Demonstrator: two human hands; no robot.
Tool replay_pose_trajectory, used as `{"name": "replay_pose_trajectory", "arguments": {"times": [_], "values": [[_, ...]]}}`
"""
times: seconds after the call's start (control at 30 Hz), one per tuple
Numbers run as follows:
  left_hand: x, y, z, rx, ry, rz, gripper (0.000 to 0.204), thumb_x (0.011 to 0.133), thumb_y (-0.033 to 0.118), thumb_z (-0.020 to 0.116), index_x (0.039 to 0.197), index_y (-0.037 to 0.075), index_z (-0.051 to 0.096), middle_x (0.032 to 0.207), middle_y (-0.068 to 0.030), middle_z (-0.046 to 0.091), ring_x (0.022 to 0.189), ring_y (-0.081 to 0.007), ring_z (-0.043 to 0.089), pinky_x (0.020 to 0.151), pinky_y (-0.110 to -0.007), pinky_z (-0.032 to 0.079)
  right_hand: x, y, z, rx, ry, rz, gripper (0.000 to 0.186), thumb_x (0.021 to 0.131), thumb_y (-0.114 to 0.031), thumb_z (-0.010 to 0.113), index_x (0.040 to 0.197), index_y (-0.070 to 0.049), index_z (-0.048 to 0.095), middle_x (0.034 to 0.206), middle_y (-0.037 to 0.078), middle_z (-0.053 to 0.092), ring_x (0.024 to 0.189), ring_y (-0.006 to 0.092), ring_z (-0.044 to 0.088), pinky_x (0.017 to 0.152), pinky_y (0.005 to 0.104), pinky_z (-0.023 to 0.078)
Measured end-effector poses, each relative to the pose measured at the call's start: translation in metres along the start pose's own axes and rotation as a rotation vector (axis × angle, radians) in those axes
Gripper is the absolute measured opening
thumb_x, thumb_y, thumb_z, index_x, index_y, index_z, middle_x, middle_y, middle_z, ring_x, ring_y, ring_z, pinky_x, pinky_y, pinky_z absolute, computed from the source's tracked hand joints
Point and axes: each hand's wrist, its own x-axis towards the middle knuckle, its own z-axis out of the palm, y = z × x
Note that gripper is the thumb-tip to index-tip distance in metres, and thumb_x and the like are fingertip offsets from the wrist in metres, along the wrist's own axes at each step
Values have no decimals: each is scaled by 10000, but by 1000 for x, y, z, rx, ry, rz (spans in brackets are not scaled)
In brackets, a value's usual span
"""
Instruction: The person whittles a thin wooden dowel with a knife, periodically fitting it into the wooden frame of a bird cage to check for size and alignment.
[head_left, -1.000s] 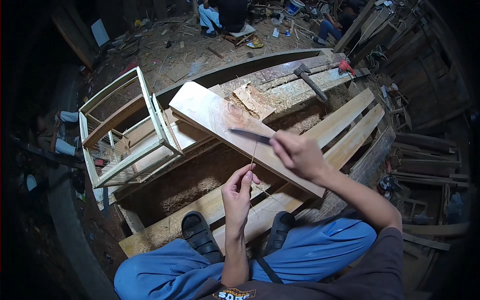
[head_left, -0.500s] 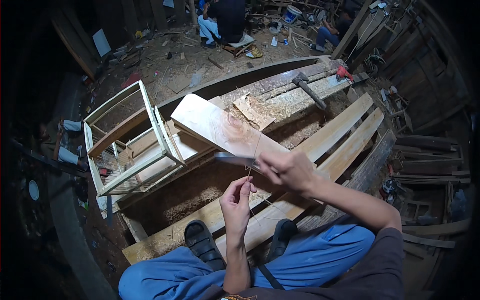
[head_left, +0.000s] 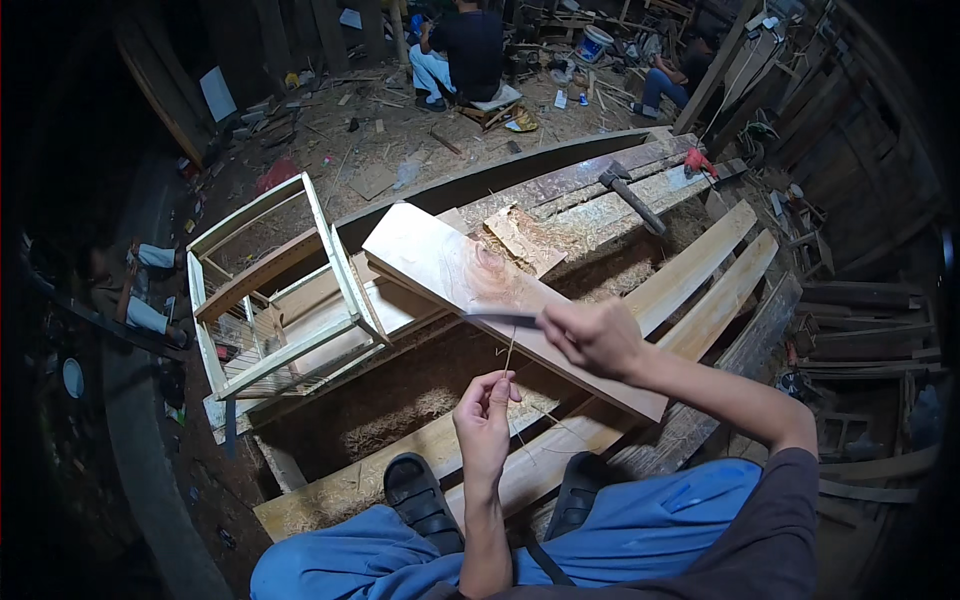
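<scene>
My right hand [head_left: 598,338] is closed around the handle of a knife [head_left: 500,318], its blade pointing left over the edge of a broad, pale wooden board [head_left: 440,262]. Below it, my left hand [head_left: 484,425] pinches a thin, light-coloured strip [head_left: 510,352] between thumb and fingers. The strip rises from my fingertips toward the blade; whether the two touch, I cannot tell. Thin ends of strip also trail below my left hand, over the planks.
A wooden-framed cage [head_left: 285,290] with thin bars stands at the left. A hammer [head_left: 636,200] and a red tool [head_left: 697,163] lie on the planks at the far right. Shavings fill the gaps between planks [head_left: 690,290]. Other people [head_left: 465,60] sit at the back and left.
The knife in my right hand has moved up and away from my left fingertips, leaving more strip showing between them. The whole view has shifted slightly. Both hands keep their hold.
</scene>
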Motion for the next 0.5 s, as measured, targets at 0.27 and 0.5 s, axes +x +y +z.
{"name": "replay_pose_trajectory", "arguments": {"times": [0.27,0.5], "values": [[-7,-7,8,32,-6,-54,182,1050,117,583,1094,-32,678,842,-16,641,789,-66,570,740,-217,459,-10,11,22,105,159,215,177,959,-211,643,834,-88,616,651,156,606,554,328,638,482,419,479],[-7,-6,10,74,12,-39,171,1044,120,597,1080,-23,683,844,-11,640,813,-75,577,762,-230,454,-24,12,19,74,64,146,180,970,-246,632,854,-109,648,649,132,626,567,324,651,500,420,496]]}}
